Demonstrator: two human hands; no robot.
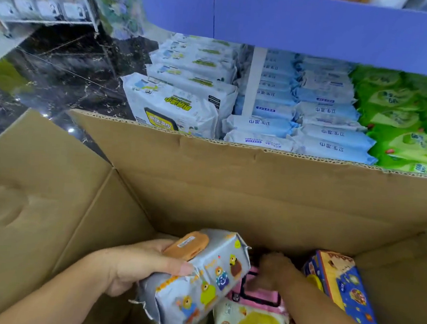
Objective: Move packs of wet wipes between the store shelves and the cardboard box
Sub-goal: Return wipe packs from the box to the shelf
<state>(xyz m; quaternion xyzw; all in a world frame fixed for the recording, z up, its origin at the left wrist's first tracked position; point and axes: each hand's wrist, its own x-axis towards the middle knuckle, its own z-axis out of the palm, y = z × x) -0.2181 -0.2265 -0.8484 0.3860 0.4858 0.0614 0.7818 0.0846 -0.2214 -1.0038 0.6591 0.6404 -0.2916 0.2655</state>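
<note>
The left hand [141, 266] gripped a grey wipes pack [196, 287] above the near edge of the cardboard box [230, 189], maybe to carry it out. The right hand [275, 272] was low on a pink pack [262, 299] near the far wall, too blurry to tell its grip.

Blue shelf packs [333, 133]: "卫生湿巾", upside down. Blue box [346, 284]: partial lettering, unclear. Other print blurred.

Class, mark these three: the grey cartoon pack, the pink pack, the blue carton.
grey cartoon pack [209, 285]: head view, its printed front face.
pink pack [260, 295]: head view, its top, inside the black outline.
blue carton [351, 290]: head view, its blue side panel.
</note>
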